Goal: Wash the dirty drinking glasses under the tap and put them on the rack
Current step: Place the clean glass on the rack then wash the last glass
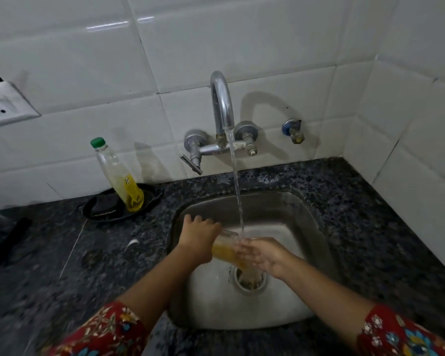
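Under the tap (221,104) we hold the drinking glass (228,253) slanted, rim toward the left hand (199,242) — its grip wraps it; the right hand (263,255), fingers straight, rubs it.

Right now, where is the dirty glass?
In the head view, the glass is tilted over the sink, mid-frame, under the water from the tap; the left hand grips it and the right hand touches its other side.
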Available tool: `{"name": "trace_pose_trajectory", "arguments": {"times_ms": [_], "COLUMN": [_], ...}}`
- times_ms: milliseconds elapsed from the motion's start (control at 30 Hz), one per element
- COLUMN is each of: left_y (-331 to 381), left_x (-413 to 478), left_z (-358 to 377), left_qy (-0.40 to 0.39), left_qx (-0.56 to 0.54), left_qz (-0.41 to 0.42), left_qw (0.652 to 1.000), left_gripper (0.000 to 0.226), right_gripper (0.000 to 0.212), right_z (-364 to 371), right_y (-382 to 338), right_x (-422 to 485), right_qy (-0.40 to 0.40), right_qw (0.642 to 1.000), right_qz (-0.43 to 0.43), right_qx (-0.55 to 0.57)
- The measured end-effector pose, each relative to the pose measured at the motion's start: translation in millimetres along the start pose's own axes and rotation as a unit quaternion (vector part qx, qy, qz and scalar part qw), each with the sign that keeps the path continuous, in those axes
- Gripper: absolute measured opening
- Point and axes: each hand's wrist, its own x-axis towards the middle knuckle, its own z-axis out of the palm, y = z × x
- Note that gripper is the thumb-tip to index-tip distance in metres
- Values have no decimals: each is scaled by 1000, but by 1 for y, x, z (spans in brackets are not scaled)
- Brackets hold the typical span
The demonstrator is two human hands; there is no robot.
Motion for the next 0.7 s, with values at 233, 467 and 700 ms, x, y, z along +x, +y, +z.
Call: {"name": "trace_pose_trajectory", "arguments": {"times_ms": [233, 467, 700], "left_y": [-13, 13, 19], "left_x": [17, 37, 40], "left_z": [13, 18, 21], "left_qy": [-31, 7, 129], "left_qx": [-423, -622, -597], "left_qz": [-7, 60, 31], "left_qw": [906, 781, 791], "left_gripper": [73, 72, 59], "right_gripper": [46, 23, 15], "right_z": [-18, -15, -5], "right_y": [-19, -67, -67], "right_x": [16, 32, 29], "right_qy": [-75, -154, -130], "right_qw": [595, 317, 538], "right_qz": [-436, -455, -290], "right_qx": [-671, -818, -781]}}
